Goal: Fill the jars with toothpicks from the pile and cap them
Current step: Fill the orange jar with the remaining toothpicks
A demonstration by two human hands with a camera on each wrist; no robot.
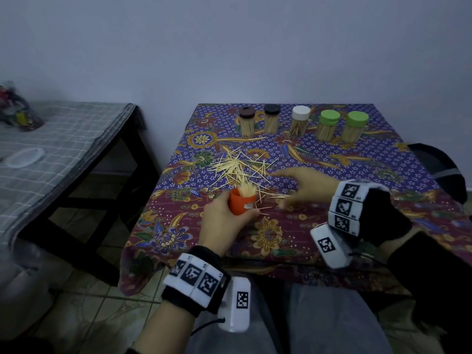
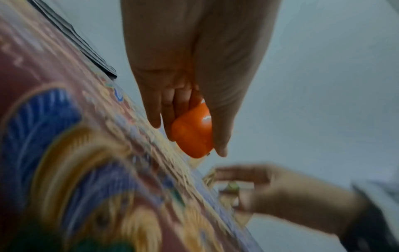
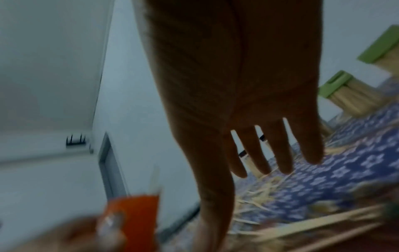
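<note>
Now, centre frame: our left hand (image 1: 224,218) wraps the orange jar (image 1: 241,203), toothpicks poking out. Right hand (image 1: 306,187), fingers spread, reaches the pile (image 1: 240,167) just above. Best gather few, align tips, feed them upright.

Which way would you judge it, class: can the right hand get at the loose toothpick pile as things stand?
Probably yes: the right hand hovers open beside the toothpick pile, with nothing between them; the left hand holds the orange jar off to one side.
</note>
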